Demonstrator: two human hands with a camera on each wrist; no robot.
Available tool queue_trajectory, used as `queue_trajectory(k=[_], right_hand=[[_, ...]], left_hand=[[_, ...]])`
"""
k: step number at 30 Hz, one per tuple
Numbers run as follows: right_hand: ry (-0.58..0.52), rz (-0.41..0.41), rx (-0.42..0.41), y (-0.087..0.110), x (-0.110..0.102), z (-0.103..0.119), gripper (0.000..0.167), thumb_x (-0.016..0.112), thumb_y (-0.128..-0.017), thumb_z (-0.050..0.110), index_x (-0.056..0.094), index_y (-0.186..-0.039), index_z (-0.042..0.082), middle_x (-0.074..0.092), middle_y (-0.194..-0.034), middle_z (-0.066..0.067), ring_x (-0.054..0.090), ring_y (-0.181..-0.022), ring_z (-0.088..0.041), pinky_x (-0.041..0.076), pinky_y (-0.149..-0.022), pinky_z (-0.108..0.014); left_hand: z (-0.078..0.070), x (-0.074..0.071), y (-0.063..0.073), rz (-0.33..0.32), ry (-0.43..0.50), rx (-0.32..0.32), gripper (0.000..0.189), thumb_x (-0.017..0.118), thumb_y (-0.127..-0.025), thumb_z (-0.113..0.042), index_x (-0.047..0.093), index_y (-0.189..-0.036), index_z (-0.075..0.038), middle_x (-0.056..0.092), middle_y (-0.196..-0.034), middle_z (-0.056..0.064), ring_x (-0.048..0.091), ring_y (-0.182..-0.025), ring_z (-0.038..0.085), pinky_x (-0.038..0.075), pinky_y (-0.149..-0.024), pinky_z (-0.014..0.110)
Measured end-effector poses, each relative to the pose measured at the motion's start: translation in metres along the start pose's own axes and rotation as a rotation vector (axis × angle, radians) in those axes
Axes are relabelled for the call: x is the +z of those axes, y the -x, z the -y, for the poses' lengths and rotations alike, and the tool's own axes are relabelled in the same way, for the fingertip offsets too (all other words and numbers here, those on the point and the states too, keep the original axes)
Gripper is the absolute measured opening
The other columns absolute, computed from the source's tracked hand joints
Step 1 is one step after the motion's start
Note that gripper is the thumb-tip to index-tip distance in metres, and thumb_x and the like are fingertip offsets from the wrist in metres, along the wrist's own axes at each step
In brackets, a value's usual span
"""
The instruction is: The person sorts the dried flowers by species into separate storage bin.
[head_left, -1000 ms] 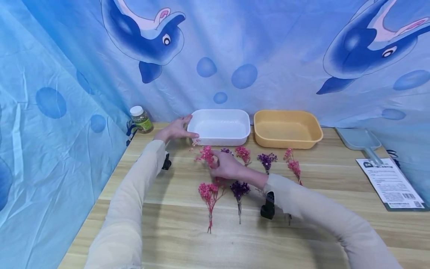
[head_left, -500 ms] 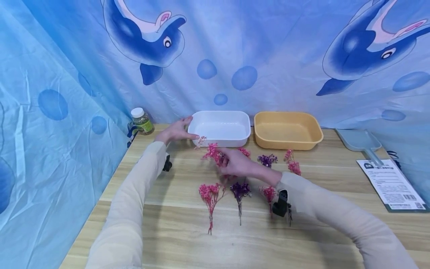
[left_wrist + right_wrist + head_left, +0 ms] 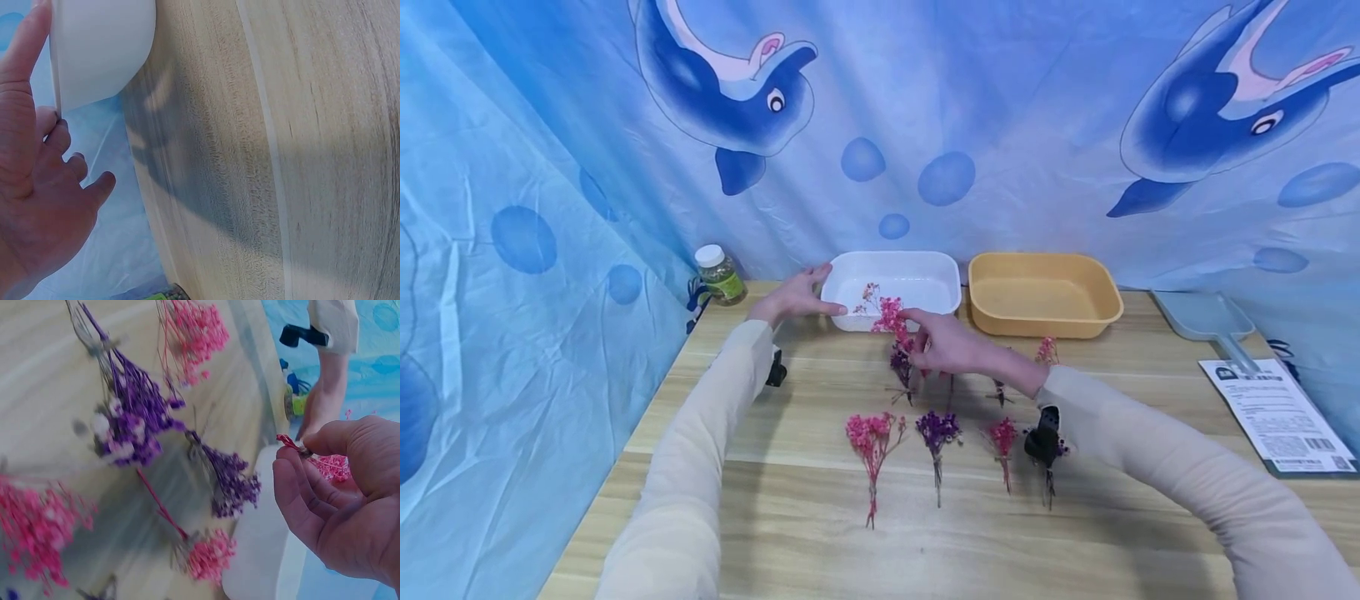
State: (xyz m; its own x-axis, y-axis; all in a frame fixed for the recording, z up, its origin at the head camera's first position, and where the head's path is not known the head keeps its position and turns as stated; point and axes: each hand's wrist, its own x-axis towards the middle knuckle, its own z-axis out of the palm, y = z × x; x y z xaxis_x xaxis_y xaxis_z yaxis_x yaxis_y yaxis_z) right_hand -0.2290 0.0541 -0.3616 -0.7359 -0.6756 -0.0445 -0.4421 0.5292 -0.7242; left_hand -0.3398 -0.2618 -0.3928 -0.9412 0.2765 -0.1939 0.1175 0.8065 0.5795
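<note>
My left hand [image 3: 796,298] grips the left end of a white plastic basin [image 3: 895,257], thumb toward the front and fingers behind; in the left wrist view its fingers reach the basin's rim [image 3: 57,81]. Between thumb and fingers my right hand [image 3: 951,343] pinches a small bunch of pink dried flowers [image 3: 891,317] by its tied stems. The pink heads overlap the basin's front wall in the head view. Beneath the right hand lie a purple bunch [image 3: 901,363] and other bunches, partly hidden by the hand and forearm.
Nearer me a row holds a pink bunch [image 3: 869,442], a purple bunch [image 3: 938,435] and a smaller pink bunch [image 3: 1003,437]. A yellow basin [image 3: 1047,326] stands right of the white one. A lidded jar [image 3: 721,275], a dustpan [image 3: 1202,317] and a clipboard [image 3: 1281,412] flank them.
My right hand has carried the pink bunch to the right and up to the white basin's front. The purple bunch beneath has come into view. The left hand stays at the basin.
</note>
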Motion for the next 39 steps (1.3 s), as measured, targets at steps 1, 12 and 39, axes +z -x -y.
queue_trajectory(k=[1, 12, 39], right_hand=[[0.006, -0.001, 0.008, 0.0, -0.002, 0.0, 0.076, 0.068, -0.089, 0.002, 0.029, -0.155, 0.001, 0.065, -0.087, -0.005, 0.065, -0.065, -0.033, 0.056, -0.05, -0.036], [0.16, -0.02, -0.016, -0.008, -0.026, -0.001, 0.073, 0.066, -0.09, -0.001, 0.03, -0.153, -0.002, 0.068, -0.087, -0.008, 0.067, -0.069, -0.025, 0.058, -0.059, -0.034], [0.529, -0.025, -0.076, -0.041, -0.062, -0.005, 0.066, 0.066, -0.091, 0.0, 0.036, -0.15, -0.002, 0.068, -0.083, -0.006, 0.065, -0.073, -0.021, 0.055, -0.058, -0.032]], left_hand=[[0.0, 0.0, 0.0, 0.001, 0.005, -0.001, 0.119, 0.086, -0.073, -0.05, 0.014, -0.162, -0.016, 0.005, -0.165, 0.02, 0.007, -0.149, 0.042, 0.012, -0.116, 0.063], [-0.004, -0.001, 0.003, -0.01, 0.017, -0.015, 0.117, 0.086, -0.074, -0.047, 0.016, -0.162, -0.016, 0.007, -0.164, 0.022, 0.01, -0.148, 0.044, 0.015, -0.116, 0.063], [-0.003, 0.001, 0.005, 0.01, 0.027, -0.058, 0.117, 0.084, -0.075, -0.052, 0.012, -0.162, -0.023, 0.005, -0.165, 0.022, 0.008, -0.148, 0.044, 0.013, -0.116, 0.063]])
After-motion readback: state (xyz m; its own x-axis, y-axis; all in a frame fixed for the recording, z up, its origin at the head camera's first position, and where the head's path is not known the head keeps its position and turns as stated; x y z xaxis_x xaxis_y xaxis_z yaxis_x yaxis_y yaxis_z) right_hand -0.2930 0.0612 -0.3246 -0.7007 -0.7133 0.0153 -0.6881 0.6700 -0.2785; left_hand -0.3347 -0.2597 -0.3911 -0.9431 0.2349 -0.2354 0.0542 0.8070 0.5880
